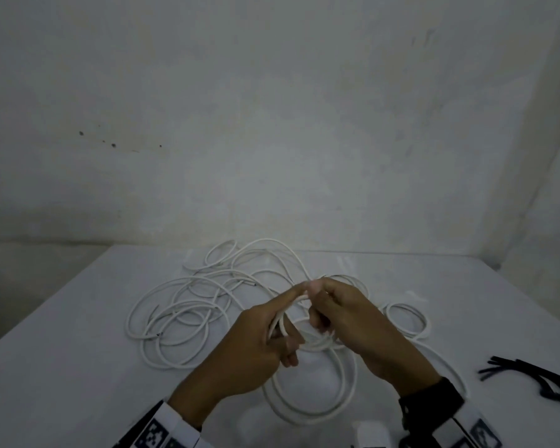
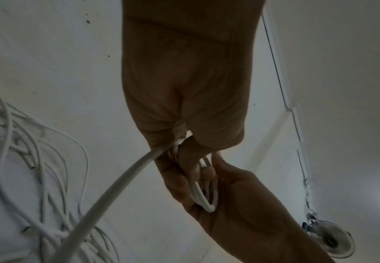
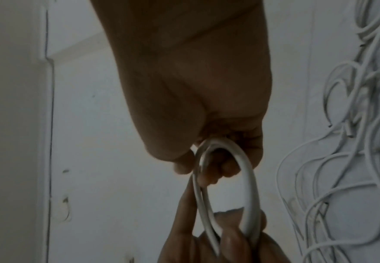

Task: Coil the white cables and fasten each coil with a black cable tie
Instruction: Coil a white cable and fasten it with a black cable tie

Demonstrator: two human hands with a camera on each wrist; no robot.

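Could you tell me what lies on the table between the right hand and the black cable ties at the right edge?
In the head view, a small white coil and bare table lie between the right hand and the black cable ties.

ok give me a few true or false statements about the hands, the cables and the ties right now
1. Both hands hold the same small white coil. True.
2. The black cable ties lie on the table's left side. False: they lie at the right.
3. The left hand rests flat and empty. False: its fingers grip the coil.
4. Loose white cables lie tangled on the table. True.
5. The right hand holds a tie. False: only cable.
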